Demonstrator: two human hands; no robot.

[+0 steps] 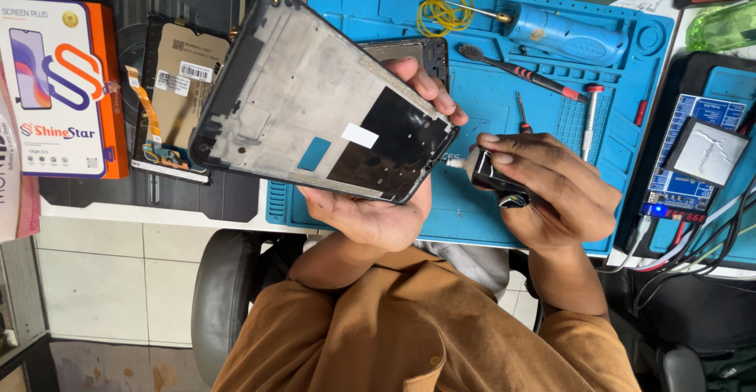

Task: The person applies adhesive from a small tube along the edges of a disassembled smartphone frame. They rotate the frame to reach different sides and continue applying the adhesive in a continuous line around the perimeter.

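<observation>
Grey metal shows on the phone frame (315,101), tilted and gripped at its lower end by the left hand (378,203), thumb over its edge. Just beside that end, the right hand (551,191) curls palm-down around a small black glue tube (488,175), its nozzle pointing at the frame, above the blue mat (488,109).

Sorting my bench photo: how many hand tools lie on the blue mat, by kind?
Screwdrivers: 2, one silver and one small dark
Brush: 1
Blue electric driver: 1
Total: 4
</observation>
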